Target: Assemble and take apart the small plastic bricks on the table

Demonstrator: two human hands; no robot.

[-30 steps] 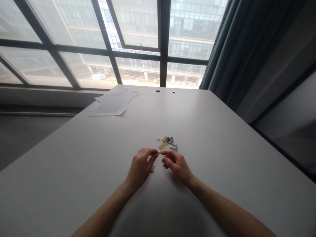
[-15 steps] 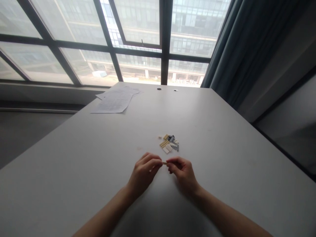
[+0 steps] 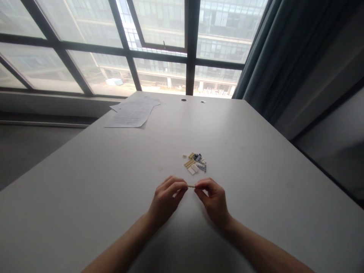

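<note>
A thin tan building-brick plate (image 3: 191, 186) is held edge-on between my two hands, above the near part of the table. My left hand (image 3: 167, 195) pinches its left end between thumb and fingers. At the right end, my right hand (image 3: 212, 197) grips it the same way. My fingertips cover both ends. Just beyond lies a small group of loose pieces: a tan studded plate (image 3: 189, 163), white smooth tiles (image 3: 193, 169), a grey studded piece (image 3: 203, 167) and dark pieces (image 3: 196, 156).
The white table (image 3: 113, 170) stretches away to a large window (image 3: 162, 72). Printed papers (image 3: 127, 113) lie at its far left. Two cable holes, one a dark hole (image 3: 183, 100), sit near the far edge. A dark curtain (image 3: 258, 57) hangs at the right.
My right hand has shifted slightly to the right along the plate, so more of it shows between my hands. My left hand stays nearly in place. The view has tilted slightly.
</note>
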